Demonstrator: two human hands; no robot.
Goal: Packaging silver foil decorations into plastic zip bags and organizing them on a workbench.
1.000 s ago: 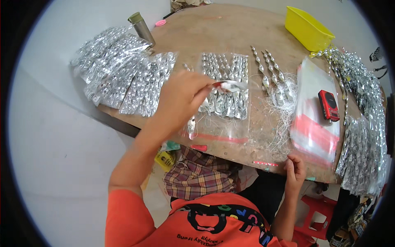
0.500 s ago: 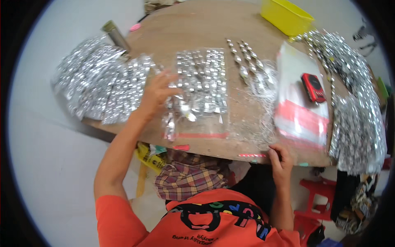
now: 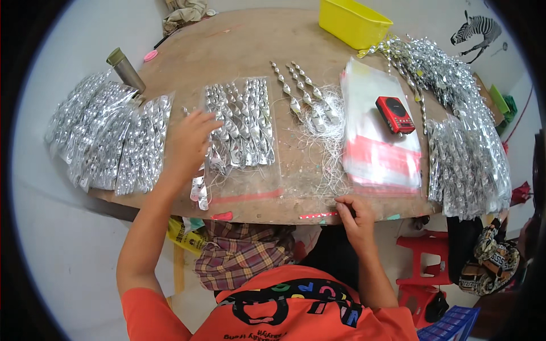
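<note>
Two hands are showing, both low in the frame. Left hand [image 3: 186,146] is lying flat w/ fingers spread a bit, pressing on the left edge of a clear bag [image 3: 242,133] full of shiny silver twisty pieces, center-left of the frame. It isn't gripping anything; a small bunch of silver pieces [image 3: 199,190] is hanging just under the palm at the surface [image 3: 227,51] edge. Right hand [image 3: 354,213] is sitting at the near edge of the surface, bottom center, fingers curled in; can't tell if it's pinching something.

Loose silver twists [image 3: 301,94] w/ white threads are lying in the middle, just right of the bag. Stack of clear bags w/ red strips [image 3: 378,150] is lying right of center, w/ a small red device [image 3: 394,114] on top. Filled silver packs [image 3: 108,139] are piling up at left, more silver packs [image 3: 466,165] at right. Yellow tub [image 3: 354,23] is sitting at top, a green-capped bottle [image 3: 125,69] at upper left.
</note>
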